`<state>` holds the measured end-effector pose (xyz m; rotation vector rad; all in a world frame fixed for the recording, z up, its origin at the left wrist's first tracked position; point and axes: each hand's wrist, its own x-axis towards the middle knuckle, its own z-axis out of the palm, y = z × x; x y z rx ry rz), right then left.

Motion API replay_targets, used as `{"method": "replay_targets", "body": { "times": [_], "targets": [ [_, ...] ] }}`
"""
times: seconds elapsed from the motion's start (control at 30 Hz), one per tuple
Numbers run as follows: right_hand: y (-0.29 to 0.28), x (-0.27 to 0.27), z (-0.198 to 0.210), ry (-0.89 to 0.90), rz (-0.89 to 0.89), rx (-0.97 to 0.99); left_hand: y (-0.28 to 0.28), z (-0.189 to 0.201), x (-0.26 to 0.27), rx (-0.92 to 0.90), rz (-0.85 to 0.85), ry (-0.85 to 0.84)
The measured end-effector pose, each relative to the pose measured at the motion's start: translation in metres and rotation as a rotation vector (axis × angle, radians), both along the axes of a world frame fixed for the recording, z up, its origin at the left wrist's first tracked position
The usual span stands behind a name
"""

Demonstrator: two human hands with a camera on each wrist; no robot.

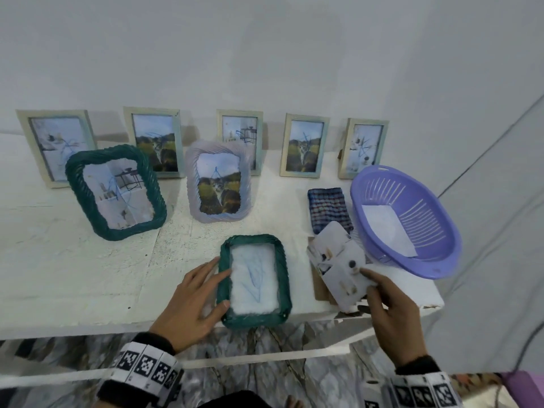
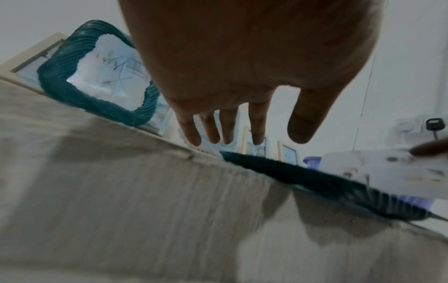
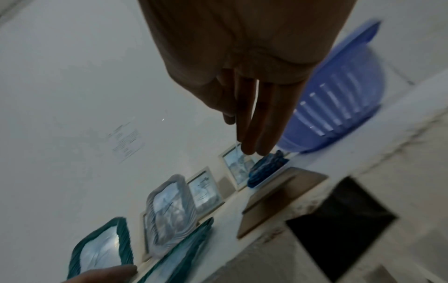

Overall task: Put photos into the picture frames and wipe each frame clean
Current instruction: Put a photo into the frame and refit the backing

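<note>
Your left hand (image 1: 192, 301): fingers straight, spread, resting on the left rim of the flat green frame (image 1: 255, 280) near the shelf's front edge; thumb on the rim's lower left. Nothing gripped. Frame lies face up, pale blue-scribbled sheet showing in its opening.

Your right hand (image 1: 391, 313): thumb and fingers pinching a stack of photos (image 1: 341, 269), top one white w/ small pale objects. Stack is lifted and tilted, just right of the flat frame, over a brown backing board (image 3: 278, 199) lying on the shelf.

Outward: folded blue checked cloth (image 1: 329, 209) beyond the photos. Purple slotted basket (image 1: 412, 219) at the right end of the shelf, touching or nearly touching the cloth; white sheet inside.

Mid row: green woven frame (image 1: 114, 192) standing, tilted back, photo of a side table in it. Lilac frame (image 1: 220, 184) beside it to the right, cat photo in it.

Back row vs. wall: five pale wooden frames (image 1: 304, 145), all w/ photos, blue scribbles on the fronts.

White shelf (image 1: 59, 260), worn paint; marble-pattern floor below.
</note>
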<state>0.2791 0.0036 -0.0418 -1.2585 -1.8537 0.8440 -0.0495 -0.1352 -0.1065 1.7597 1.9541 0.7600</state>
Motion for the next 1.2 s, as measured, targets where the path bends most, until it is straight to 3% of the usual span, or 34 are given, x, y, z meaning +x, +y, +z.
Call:
{"method": "replay_targets", "body": {
  "times": [0.1,0.23,0.4,0.6,0.9,1.2],
  "targets": [
    [-0.003,0.034,-0.006,0.065,-0.038,-0.151,0.024,0.019,0.012,0.070,-0.028,0.005],
    [-0.008,0.083,-0.024,-0.004,-0.100,-0.248,0.080,0.048,0.054,0.161,-0.152,-0.011],
    [-0.017,0.123,-0.034,-0.236,-0.143,-0.169,0.165,0.068,0.128,0.241,-0.339,0.139],
    [-0.019,0.150,-0.030,-0.454,-0.107,-0.051,0.237,0.074,0.182,0.057,-0.419,0.354],
    [0.038,0.138,-0.031,-0.666,-0.013,-0.025,0.249,0.072,0.182,0.211,-0.424,0.127],
    [0.086,0.111,-0.035,-0.859,-0.012,-0.124,0.234,0.056,0.183,0.229,-0.396,0.186]
  ]
}}
